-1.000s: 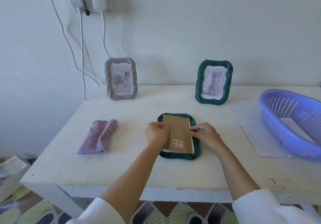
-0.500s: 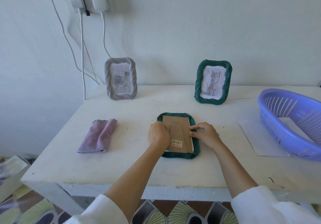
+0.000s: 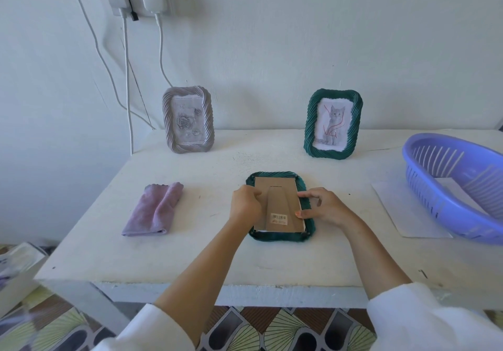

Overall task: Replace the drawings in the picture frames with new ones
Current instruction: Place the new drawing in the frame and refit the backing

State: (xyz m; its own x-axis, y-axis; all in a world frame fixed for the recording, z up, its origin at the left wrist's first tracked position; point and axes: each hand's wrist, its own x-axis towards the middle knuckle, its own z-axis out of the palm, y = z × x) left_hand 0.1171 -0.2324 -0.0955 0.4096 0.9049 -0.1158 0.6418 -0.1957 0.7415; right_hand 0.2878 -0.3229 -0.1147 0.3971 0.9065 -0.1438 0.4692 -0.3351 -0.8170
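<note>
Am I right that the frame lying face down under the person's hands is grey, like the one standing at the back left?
Not quite: the head view shows the face-down frame under both hands is dark green, matching the cat frame at back right. The grey frame does stand back left.

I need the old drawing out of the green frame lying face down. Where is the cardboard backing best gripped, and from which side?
Probably the near edge of the cardboard backing, pinched from the person's side. That edge looks slightly raised, with white showing beneath it, while the face-down green frame closely rims the other edges. The left hand and right hand already sit at its long sides.
</note>
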